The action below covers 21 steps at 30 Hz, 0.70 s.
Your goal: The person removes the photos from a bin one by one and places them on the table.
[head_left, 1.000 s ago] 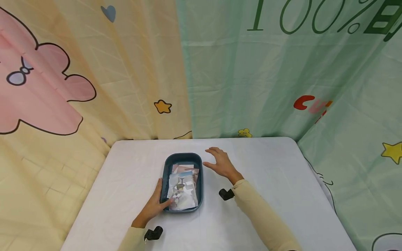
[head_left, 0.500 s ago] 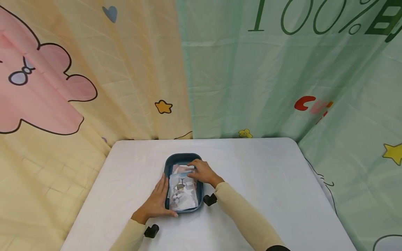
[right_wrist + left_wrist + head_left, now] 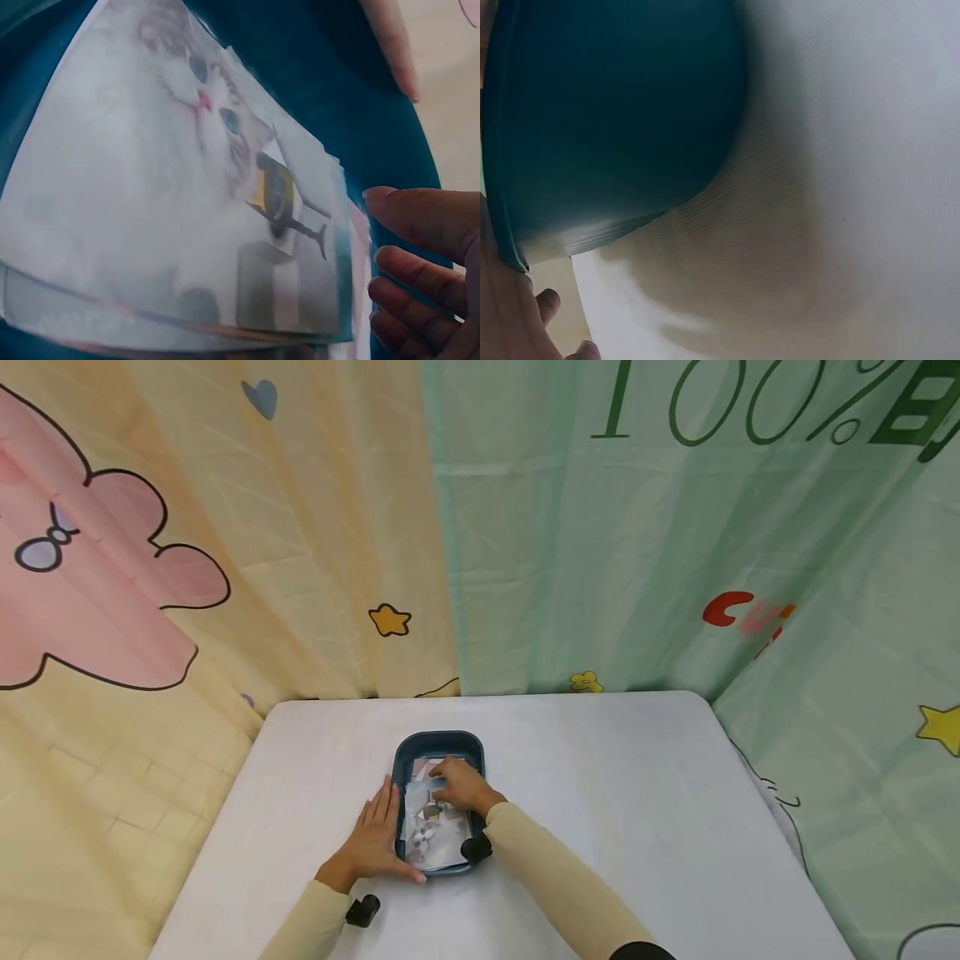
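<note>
A dark blue tray (image 3: 439,742) stands on the white table and holds a stack of picture prints (image 3: 444,843). The top one shows a white cat with blue eyes, clearest in the right wrist view. My left hand (image 3: 370,843) rests along the tray's left side, fingers straight and thumb stretched toward its near end. My right hand (image 3: 467,785) reaches into the tray over the far end of the stack. In the right wrist view, its thumb (image 3: 420,214) and fingers are spread apart, tips right at the prints' edge. Below the top print, edges of other prints show.
A white-covered table (image 3: 600,810) lies under the tray. Printed curtains (image 3: 337,527) hang close behind it and along both sides. Small black wrist cameras sit on both wrists, the right camera (image 3: 476,849) overlapping the tray's near right corner in the head view.
My right hand has moved left from beside the tray to inside it, over the prints. My left hand has shifted from gripping the tray's rim to lying straight-fingered along its side.
</note>
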Each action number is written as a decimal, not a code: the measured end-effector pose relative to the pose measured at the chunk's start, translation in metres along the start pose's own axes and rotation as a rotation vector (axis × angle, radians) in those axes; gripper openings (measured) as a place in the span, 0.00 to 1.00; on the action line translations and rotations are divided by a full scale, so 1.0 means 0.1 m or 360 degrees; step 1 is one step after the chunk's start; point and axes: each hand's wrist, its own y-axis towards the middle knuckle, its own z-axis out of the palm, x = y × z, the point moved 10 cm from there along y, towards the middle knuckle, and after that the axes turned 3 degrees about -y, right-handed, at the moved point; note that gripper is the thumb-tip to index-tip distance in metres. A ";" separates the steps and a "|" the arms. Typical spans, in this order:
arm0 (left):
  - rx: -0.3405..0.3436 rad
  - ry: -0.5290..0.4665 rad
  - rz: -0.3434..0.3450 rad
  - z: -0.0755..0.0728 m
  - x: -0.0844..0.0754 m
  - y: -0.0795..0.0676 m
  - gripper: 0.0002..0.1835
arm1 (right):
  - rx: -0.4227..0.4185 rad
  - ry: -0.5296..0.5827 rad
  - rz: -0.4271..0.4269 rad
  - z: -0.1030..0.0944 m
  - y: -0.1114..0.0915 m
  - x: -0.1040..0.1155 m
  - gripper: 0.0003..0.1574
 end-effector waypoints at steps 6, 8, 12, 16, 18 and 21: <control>-0.0004 -0.0040 -0.0045 0.01 0.03 -0.01 0.83 | 0.0031 -0.0085 0.0114 0.18 0.05 -0.02 0.24; -0.0005 -0.0064 -0.0049 0.01 0.03 -0.01 0.83 | 0.0033 -0.0104 0.0131 0.21 0.04 -0.02 0.25; -0.0012 -0.0071 -0.0044 0.02 0.03 -0.02 0.83 | 0.0025 -0.0078 0.0109 0.22 0.05 -0.01 0.22; -0.0021 -0.0049 -0.0028 0.02 0.04 -0.03 0.83 | 0.0050 0.0102 0.0057 0.22 0.04 0.01 0.18; -0.0031 -0.0055 -0.0015 0.01 0.04 -0.03 0.83 | 0.0071 0.0221 0.0042 0.20 0.03 0.01 0.18; -0.0029 -0.0067 -0.0011 0.01 0.03 -0.02 0.83 | 0.0083 0.0343 0.0031 0.16 0.01 0.01 0.17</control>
